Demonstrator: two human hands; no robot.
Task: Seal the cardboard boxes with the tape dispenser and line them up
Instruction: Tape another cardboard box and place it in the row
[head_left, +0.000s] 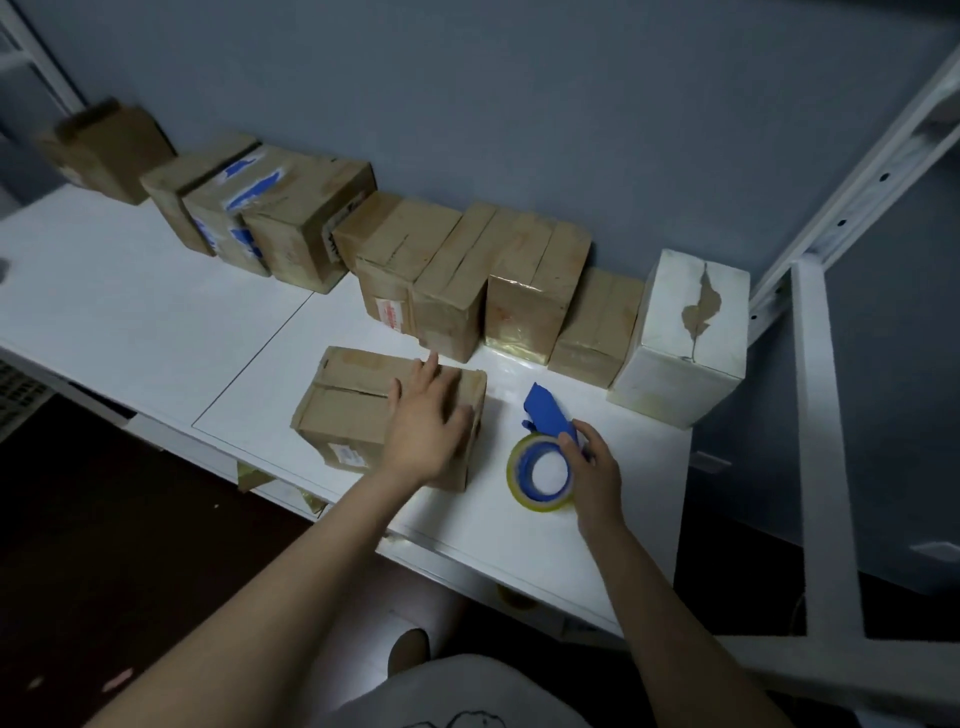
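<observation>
A brown cardboard box (353, 410) lies apart from the rest on the white table (156, 317), its top flaps meeting at a visible seam. My left hand (423, 421) rests flat on the right part of its top, fingers straight. To the right, a blue tape dispenser (545, 462) with a roll of clear tape lies on the table. My right hand (595, 467) grips its blue handle. Several brown boxes (457, 280) stand in a row along the wall behind, ending in a white box (685, 332) at the right.
A white metal rack frame (821, 405) rises just right of the table's end. The grey wall (467, 104) stands directly behind the row of boxes. A dark floor (104, 545) lies below the table's front edge.
</observation>
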